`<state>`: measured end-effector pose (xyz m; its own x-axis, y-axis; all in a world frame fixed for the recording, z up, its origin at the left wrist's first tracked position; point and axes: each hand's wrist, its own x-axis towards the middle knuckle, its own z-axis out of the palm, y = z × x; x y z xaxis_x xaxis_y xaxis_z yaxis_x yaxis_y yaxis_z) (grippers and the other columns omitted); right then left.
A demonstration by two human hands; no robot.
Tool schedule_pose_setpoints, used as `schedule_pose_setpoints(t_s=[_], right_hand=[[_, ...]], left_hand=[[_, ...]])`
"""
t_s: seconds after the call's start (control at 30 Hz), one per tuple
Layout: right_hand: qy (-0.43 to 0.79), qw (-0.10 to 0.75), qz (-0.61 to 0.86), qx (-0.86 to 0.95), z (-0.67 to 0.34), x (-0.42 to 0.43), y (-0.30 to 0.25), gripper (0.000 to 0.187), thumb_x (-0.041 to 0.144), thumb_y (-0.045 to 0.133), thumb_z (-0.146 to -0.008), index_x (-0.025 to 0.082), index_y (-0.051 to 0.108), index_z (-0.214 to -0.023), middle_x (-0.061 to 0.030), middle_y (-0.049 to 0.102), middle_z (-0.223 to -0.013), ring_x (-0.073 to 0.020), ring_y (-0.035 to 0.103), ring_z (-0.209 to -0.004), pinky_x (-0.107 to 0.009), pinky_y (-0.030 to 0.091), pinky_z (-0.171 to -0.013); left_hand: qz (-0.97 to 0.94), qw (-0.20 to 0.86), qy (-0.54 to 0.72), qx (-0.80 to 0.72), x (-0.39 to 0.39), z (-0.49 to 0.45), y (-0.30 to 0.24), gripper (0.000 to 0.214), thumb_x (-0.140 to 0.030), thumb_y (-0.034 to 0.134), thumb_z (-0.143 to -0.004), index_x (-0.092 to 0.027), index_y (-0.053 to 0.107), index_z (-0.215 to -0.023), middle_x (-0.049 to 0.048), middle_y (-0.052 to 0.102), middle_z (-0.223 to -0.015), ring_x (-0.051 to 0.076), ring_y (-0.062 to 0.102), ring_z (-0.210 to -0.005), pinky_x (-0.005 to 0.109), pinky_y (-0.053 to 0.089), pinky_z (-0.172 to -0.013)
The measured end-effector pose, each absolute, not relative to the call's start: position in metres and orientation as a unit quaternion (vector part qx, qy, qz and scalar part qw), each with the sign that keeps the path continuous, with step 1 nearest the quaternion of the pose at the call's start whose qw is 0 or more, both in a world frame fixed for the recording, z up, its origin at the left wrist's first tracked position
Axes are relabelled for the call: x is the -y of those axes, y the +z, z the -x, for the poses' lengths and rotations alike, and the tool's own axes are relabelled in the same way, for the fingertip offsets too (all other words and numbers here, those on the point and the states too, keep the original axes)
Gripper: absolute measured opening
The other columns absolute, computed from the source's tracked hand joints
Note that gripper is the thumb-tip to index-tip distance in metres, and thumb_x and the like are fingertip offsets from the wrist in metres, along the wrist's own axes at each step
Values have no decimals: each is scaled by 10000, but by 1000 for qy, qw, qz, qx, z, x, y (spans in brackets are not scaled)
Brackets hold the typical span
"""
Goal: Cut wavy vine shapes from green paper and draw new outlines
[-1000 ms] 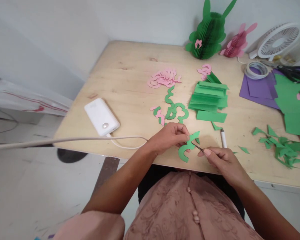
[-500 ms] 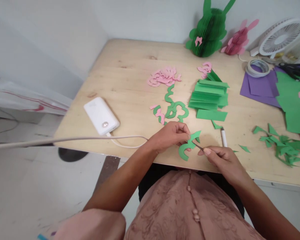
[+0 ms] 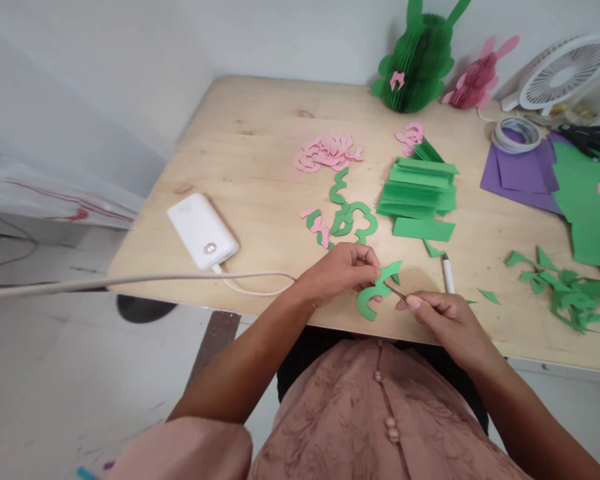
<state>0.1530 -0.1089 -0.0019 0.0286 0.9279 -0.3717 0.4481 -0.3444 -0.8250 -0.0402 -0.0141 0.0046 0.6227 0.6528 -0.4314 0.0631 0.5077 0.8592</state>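
Note:
My left hand [image 3: 343,272] pinches a curved green paper cut-out [image 3: 373,293] above the near edge of the wooden table [image 3: 260,153]. My right hand [image 3: 443,320] is closed round a thin dark tool [image 3: 397,293], and the tool's tip touches the cut-out near my left fingertips. Just beyond my left hand lie more green and pink curved cut-outs [image 3: 347,217]. A white pen [image 3: 448,273] lies beside my right hand.
A white power bank [image 3: 203,231] with a cable lies at the left. A stack of green paper strips [image 3: 420,193], pink cut-outs [image 3: 327,150], green scraps [image 3: 565,287], purple and green sheets, a tape roll [image 3: 515,135], scissors [image 3: 590,139], a fan and two paper rabbits [image 3: 417,60] fill the right and back.
The hands have barely moved. The view has shifted slightly, so the table sits a little higher in the picture.

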Motion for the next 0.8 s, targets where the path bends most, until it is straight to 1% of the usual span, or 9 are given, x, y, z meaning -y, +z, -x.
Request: schedule_pose_setpoints(t_s=[0.1, 0.33, 0.47, 0.7, 0.8], right_hand=[[467, 243, 676, 516, -154, 109, -3, 378, 517, 583, -803, 210, 786, -717, -15, 692, -667, -189, 585, -632, -257, 434, -553], [462, 232, 680, 520, -154, 109, -3, 402, 527, 568, -800, 199, 776, -695, -20, 690, -676, -192, 578, -640, -264, 443, -567], [458, 220, 683, 525, -154, 109, -3, 405, 523, 557, -802, 200, 773, -686, -23, 703, -705, -203, 599, -670, -263, 453, -572], [455, 216, 685, 526, -154, 109, -4, 410, 532, 553, -801, 207, 771, -678, -27, 715, -722, -213, 614, -682, -266, 462, -572], [457, 218, 685, 524, -154, 109, -4, 400, 523, 555, -802, 208, 778, -696, -26, 719, -721, -213, 618, -684, -266, 466, -585]], left_hand=[[-448, 783, 191, -387, 14, 40, 5, 66, -156, 625, -669, -150, 571, -632, -41, 567, -525, 101, 619, -491, 174, 399, -480], [-418, 797, 202, -386, 16, 39, 5, 94, -161, 645, -640, -147, 553, -622, -60, 538, -520, 93, 604, -475, 180, 423, -482], [-427, 795, 195, -384, 16, 39, 3, 103, -190, 642, -655, -146, 550, -641, -60, 543, -553, 101, 624, -489, 180, 416, -487], [-434, 792, 195, -382, 17, 39, 0, 106, -195, 641, -674, -153, 547, -649, -64, 533, -543, 97, 616, -483, 177, 378, -477], [-424, 795, 199, -386, 18, 40, 2, 118, -202, 648, -680, -158, 539, -667, -71, 526, -537, 101, 618, -482, 182, 390, -486]])
